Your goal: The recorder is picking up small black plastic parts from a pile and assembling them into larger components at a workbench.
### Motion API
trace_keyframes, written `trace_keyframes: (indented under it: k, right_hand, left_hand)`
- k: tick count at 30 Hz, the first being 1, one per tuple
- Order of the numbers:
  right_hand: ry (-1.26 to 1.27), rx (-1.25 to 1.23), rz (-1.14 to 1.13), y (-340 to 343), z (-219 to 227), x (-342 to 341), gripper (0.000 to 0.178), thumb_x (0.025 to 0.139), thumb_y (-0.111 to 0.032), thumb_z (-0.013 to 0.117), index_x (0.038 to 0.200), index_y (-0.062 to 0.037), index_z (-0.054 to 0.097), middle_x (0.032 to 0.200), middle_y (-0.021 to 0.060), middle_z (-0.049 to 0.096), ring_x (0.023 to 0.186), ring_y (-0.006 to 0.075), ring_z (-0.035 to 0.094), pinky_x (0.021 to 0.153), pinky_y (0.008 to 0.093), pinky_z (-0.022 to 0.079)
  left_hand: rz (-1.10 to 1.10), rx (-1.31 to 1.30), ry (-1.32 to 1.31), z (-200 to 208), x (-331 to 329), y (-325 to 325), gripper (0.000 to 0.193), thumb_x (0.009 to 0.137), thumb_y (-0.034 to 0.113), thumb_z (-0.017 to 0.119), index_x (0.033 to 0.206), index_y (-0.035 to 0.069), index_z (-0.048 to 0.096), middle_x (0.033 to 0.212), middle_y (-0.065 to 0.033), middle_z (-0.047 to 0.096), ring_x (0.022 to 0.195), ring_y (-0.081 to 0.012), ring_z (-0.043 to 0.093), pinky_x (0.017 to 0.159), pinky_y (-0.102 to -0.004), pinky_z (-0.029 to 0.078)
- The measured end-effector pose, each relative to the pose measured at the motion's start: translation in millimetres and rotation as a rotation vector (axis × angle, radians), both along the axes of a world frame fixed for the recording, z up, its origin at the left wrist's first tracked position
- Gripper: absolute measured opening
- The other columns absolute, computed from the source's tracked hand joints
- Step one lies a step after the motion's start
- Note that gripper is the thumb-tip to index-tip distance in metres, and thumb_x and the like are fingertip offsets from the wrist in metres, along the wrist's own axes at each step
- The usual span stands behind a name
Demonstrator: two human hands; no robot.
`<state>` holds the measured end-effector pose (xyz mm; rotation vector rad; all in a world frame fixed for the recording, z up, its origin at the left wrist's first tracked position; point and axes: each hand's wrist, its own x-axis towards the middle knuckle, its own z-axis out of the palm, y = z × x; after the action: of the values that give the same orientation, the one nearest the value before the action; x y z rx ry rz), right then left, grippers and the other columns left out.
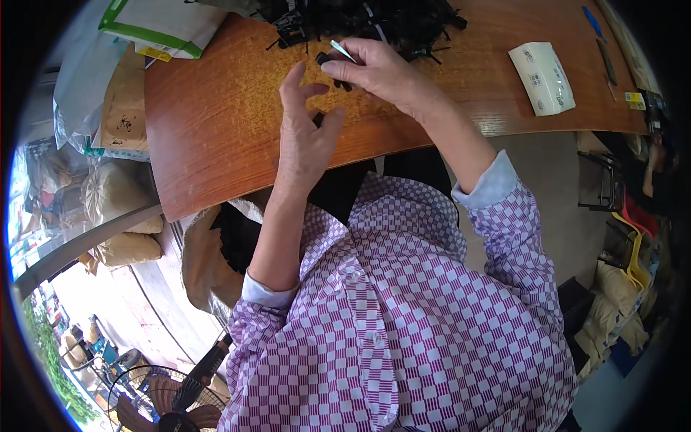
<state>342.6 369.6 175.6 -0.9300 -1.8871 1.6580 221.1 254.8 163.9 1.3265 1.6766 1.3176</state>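
Note:
Over the table's near edge, my left hand (306, 137) is raised with its index finger stretched up and its thumb apart. A small dark piece (317, 119) shows between the thumb and the palm, mostly hidden by them. Just to the right, my right hand (371, 68) is closed around a small black part (324, 59), which sticks out past its thumb. A thin pale strip-like tool (341, 50) also juts from these fingers; its exact kind is unclear. Beyond my hands lies a tangled heap of black parts (403, 25) with thin legs.
The brown wooden table (216, 137) has a worn, speckled patch. A white packet (543, 78) lies at right, near a blue pen (592, 21). A white and green bag (162, 29) rests at far left. An open sack (201, 266) and a fan (169, 399) stand below left.

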Motion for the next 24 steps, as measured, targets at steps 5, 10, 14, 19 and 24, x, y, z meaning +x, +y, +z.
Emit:
trace_keyframes:
  k: [5,10,14,19,24]
  right_hand:
    - [0.212,-0.105,-0.041,-25,-15,20,0.030,0.088,-0.031,0.064,0.104,-0.0067,0.061,0.070,-0.0058,0.051,0.057,0.0024,0.044,0.048,0.0179,0.033]
    - [0.328,-0.312,-0.038,-47,-10,47,0.035,0.092,-0.039,0.057,0.106,-0.0070,0.059,0.064,-0.0075,0.043,0.046,0.0023,0.034,0.041,0.0191,0.026]
    - [0.326,-0.247,-0.205,-61,-19,51,0.034,0.095,-0.039,0.051,0.101,-0.0058,0.056,0.065,-0.0050,0.043,0.051,0.0032,0.037,0.044,0.0197,0.028]
    - [0.272,0.056,-0.096,-67,-28,53,0.028,0.099,-0.030,0.044,0.097,-0.0034,0.054,0.067,-0.0004,0.045,0.061,0.0076,0.045,0.052,0.0230,0.037]
    - [0.122,0.126,-0.062,-73,-19,50,0.025,0.099,-0.025,0.046,0.098,-0.0013,0.053,0.067,0.0031,0.046,0.060,0.0106,0.046,0.053,0.0270,0.038]
  left_hand:
    - [-0.179,-0.135,0.054,12,11,12,0.064,0.079,0.010,0.073,0.133,0.007,0.040,0.103,-0.0124,0.062,0.089,-0.0163,0.060,0.073,-0.0276,0.049]
    - [-0.222,-0.181,-0.094,18,20,3,0.050,0.081,0.005,0.069,0.127,0.006,0.047,0.089,-0.0073,0.063,0.078,-0.0116,0.060,0.068,-0.0244,0.050]
    - [-0.195,-0.196,-0.244,20,25,-3,0.043,0.082,0.001,0.066,0.122,0.007,0.050,0.082,-0.0026,0.060,0.071,-0.0074,0.057,0.063,-0.0230,0.049]
    - [-0.214,-0.178,-0.285,16,26,-6,0.036,0.082,-0.003,0.063,0.115,0.007,0.050,0.082,-0.0007,0.056,0.070,-0.0074,0.055,0.062,-0.0220,0.047]
    - [-0.235,-0.134,-0.261,9,20,-10,0.033,0.082,-0.005,0.060,0.110,0.009,0.048,0.086,-0.0008,0.054,0.076,-0.0073,0.052,0.066,-0.0223,0.045]
